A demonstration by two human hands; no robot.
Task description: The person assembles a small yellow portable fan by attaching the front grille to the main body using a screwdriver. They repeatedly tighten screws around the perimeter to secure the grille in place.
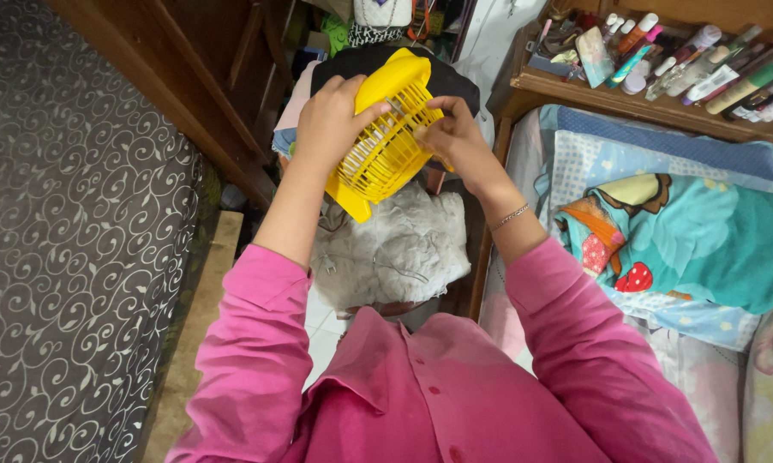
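The left hand point(331, 120) wraps around the left rim of a small yellow fan point(386, 141), fingers curled tight on its frame. The right hand point(455, 137) pinches the fan's front grille at its right edge, thumb and fingertips closed on the bars. The fan hangs tilted between both hands, above a crumpled pale cloth point(399, 249). To the right lies a bed with a teal cartoon blanket point(704, 236) under a wooden shelf point(644, 103) crowded with cosmetic tubes point(704, 64). A dark patterned mattress point(69, 231) stands left.

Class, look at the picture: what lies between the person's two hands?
In the head view, a yellow fan lies between the left hand and right hand; both grip it.
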